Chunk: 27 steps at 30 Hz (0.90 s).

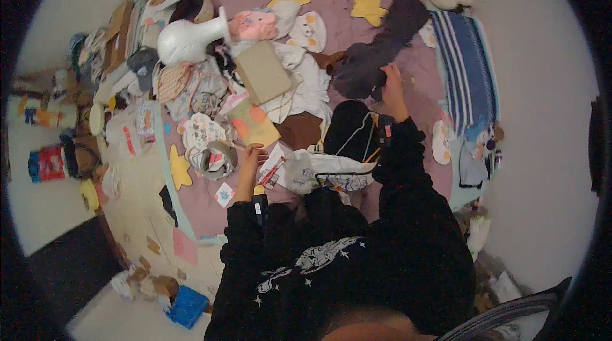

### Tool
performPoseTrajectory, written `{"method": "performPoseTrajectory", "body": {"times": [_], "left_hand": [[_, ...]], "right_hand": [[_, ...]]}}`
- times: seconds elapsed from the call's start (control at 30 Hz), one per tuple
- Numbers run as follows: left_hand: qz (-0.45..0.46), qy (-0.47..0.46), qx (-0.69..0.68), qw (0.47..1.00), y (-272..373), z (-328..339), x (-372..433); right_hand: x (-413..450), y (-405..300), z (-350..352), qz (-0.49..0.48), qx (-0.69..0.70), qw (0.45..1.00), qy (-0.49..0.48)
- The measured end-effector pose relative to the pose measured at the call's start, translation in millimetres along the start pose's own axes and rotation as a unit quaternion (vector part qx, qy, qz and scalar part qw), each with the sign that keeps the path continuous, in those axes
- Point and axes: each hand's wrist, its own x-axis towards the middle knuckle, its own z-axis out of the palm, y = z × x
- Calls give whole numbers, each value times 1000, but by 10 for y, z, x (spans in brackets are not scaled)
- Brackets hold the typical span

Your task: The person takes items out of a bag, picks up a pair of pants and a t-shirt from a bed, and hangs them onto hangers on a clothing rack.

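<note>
My right hand is at the near edge of a dark grey cloth, which lies bunched across a mauve bedspread; its fingertips touch the cloth, but whether they pinch it is unclear. Below that hand, a clothes hanger rests on black fabric. My left hand hovers by the lower corner of a yellow-green sheet with orange spots, fingers slightly apart and nothing visible in them. Just right of it lies a red-and-white packet. A white printed pouch with dark trim sits closest to my body.
A white mannequin head, a beige box and a pink plush toy crowd the left of the bedspread. A grey roll-like item lies left of my left hand. A striped blue towel covers the right edge.
</note>
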Motion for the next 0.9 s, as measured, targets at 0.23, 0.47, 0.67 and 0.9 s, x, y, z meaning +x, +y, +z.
{"method": "performPoseTrajectory", "body": {"times": [0.23,0.47,0.67,0.9], "left_hand": [[111,-172,69,976,329,289,92],[268,-283,120,913,937,206,-334],[441,-250,44,861,1468,-7,-429],[391,-436,45,809,2189,518,-1053]], "right_hand": [[429,-936,-318,429,496,755,1],[1002,-2174,-595,377,445,812,-27],[1404,-2820,-987,242,443,860,71],[1025,-3261,-1979,205,367,877,230]]}}
